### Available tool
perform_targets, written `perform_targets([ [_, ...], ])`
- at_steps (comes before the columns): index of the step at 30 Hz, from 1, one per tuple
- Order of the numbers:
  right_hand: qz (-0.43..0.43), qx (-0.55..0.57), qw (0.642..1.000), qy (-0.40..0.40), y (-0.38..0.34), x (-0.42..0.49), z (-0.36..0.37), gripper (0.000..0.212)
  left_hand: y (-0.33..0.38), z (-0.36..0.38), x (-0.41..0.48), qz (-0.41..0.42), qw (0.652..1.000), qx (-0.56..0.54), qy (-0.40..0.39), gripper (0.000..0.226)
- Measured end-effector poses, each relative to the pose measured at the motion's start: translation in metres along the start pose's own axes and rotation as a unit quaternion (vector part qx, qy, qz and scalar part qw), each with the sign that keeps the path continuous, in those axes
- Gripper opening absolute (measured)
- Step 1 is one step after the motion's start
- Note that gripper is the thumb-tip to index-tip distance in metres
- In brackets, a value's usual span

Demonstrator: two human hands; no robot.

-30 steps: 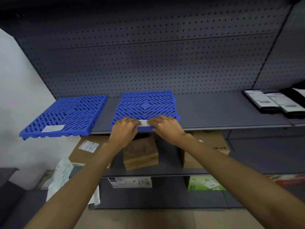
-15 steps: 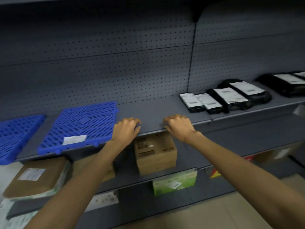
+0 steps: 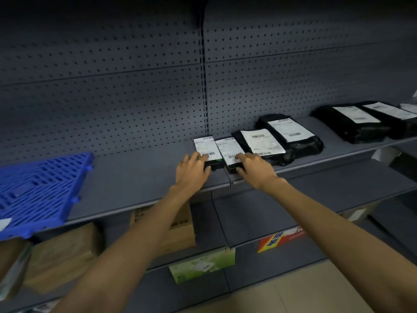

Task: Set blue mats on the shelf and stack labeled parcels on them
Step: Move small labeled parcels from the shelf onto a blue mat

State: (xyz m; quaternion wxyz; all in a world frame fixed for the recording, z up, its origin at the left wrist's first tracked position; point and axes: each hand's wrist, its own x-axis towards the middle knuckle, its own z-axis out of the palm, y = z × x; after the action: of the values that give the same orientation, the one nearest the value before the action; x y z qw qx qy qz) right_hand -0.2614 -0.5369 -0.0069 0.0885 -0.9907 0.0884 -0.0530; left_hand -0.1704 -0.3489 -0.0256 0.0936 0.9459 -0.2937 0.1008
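Two small flat parcels w/ white barcode labels are laid side by side, touching, at the join btwn two sections of the shelf [image 3: 140, 179]: a left small parcel [image 3: 205, 147] and a right small parcel [image 3: 228, 148]. The L hand [image 3: 193, 171] is set on the near end of the left one, fingers loosely spread on top, thumb at the near edge. The R hand [image 3: 256, 171] is set likewise on the right one, index finger stretched over the label. Whether either parcel is actually pinched can't be told (motion blur).

Just beside the right small parcel, a black bag parcel [image 3: 259, 141] is crowded against it, its label edge close to the R hand's fingers. A thicker black bag [image 3: 293, 134] is pressed up behind that one. Further right, well apart, two more labelled black bags [image 3: 352, 119] are lined up along the same shelf.

The blue mat [image 3: 42, 190] is laid at the far left of the shelf, well apart from the parcels, its front edge overhanging the shelf lip.

The shelf is backed by a dark grey pegboard panel [image 3: 112, 86], split by a slotted upright [image 3: 204, 86]. On the lower shelf, a cardboard box [image 3: 180, 227] is partly hidden by the L forearm. A brown parcel [image 3: 63, 251], a green carton [image 3: 203, 265] and a red-yellow pack [image 3: 279, 240] are also seen there. Pale floor tiles [image 3: 316, 290] are seen below. Lighting is dim.
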Motion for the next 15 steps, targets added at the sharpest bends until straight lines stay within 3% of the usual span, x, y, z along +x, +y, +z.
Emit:
perform_targets([
  [3, 0.002, 0.038, 0.999, -0.011, 0.003, 0.033, 0.010, 0.043, 0.013, 0.019, 0.033, -0.012, 1.000, 0.005, -0.024, 0.045],
  [9, 0.028, 0.028, 0.994, -0.103, 0.009, 0.081, 0.025, 0.070, 0.024, 0.039, 0.082, -0.074, 0.993, 0.001, -0.094, 0.057],
  [15, 0.000, -0.004, 0.985, -0.170, 0.022, 0.103, 0.025, 0.080, 0.025, 0.035, 0.105, -0.146, 0.977, -0.027, -0.154, 0.062],
])
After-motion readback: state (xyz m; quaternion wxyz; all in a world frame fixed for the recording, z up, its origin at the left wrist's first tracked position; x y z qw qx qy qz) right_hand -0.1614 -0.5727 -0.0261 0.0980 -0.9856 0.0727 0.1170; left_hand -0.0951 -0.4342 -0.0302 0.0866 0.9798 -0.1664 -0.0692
